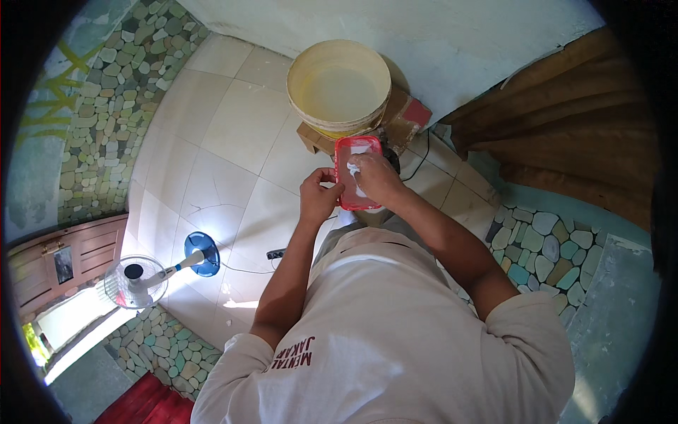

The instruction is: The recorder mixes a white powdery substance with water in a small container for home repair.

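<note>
A shallow red plastic tray (339, 199) is held up in front of my waist. My left hand (319, 196) grips its left rim between thumb and fingers. Inside the tray, my right hand (377, 177) has its fingers drawn together on a soft white material (353, 168); whether this is paste or wet cloth I cannot tell. White residue coats these fingers and smears the tray's inside. Just beyond the tray stands a large cream plastic bucket (339, 127) with pale, cloudy liquid in it.
Cardboard (398, 124) lies under the bucket, near the white wall (402, 26). A black cable (424, 159) runs over the tiled floor (228, 122) at right. To the left are a standing fan (201, 254) and a power strip (275, 254). A brown curtain (561, 127) hangs right.
</note>
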{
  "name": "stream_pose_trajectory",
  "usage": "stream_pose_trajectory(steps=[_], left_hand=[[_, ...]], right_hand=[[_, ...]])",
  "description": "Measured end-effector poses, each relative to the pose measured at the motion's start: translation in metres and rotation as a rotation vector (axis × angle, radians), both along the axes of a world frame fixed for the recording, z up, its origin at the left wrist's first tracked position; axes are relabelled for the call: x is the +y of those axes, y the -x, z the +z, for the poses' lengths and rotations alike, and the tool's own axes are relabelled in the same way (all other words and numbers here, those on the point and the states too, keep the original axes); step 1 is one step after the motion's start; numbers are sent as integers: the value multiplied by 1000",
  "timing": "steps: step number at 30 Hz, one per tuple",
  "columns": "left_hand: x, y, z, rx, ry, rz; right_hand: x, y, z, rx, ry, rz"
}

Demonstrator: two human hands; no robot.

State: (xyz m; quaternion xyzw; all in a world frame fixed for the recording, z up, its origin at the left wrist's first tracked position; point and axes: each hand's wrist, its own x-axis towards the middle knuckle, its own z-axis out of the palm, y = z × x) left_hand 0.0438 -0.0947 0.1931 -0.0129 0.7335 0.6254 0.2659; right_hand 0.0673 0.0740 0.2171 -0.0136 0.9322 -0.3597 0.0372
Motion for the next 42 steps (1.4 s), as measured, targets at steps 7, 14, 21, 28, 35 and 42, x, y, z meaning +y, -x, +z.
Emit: stream_pose_trajectory(steps=[7, 14, 21, 28, 35, 42], left_hand=[[6, 3, 3, 15, 17, 10], [7, 6, 0, 62, 35, 2], [12, 7, 7, 69, 19, 13], [10, 11, 7, 70, 63, -56], [8, 11, 9, 68, 60, -53], [8, 12, 18, -33, 37, -82]], right_hand=[[14, 4, -3, 46, 52, -27], [9, 13, 16, -80, -57, -80], [7, 14, 0, 11, -72, -138], [6, 21, -1, -117, -236, -64], [4, 23, 4, -168, -142, -23], [10, 25, -29, 131, -74, 45]])
